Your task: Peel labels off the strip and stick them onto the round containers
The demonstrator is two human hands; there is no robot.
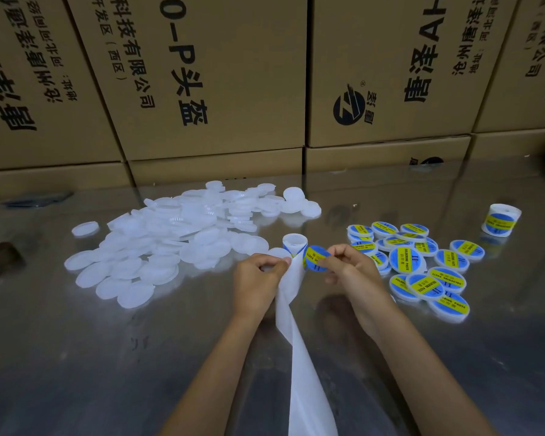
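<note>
A white backing strip [299, 347] runs from the bottom edge up to a small label roll [294, 243] at mid-table. My left hand [258, 278] pinches the strip just below the roll. My right hand [348, 265] pinches a round blue and yellow label [313, 258], lifted partly off the strip. A heap of plain white round containers [177, 234] lies to the left. Several labelled containers [422, 262] lie to the right.
The table [107, 357] is shiny metal. A second label roll [501, 220] stands at the far right. Stacked cardboard boxes [217, 89] wall off the back edge. A dark ring [0, 250] sits at the left edge, and a dark flat object [38, 198] lies at the back left.
</note>
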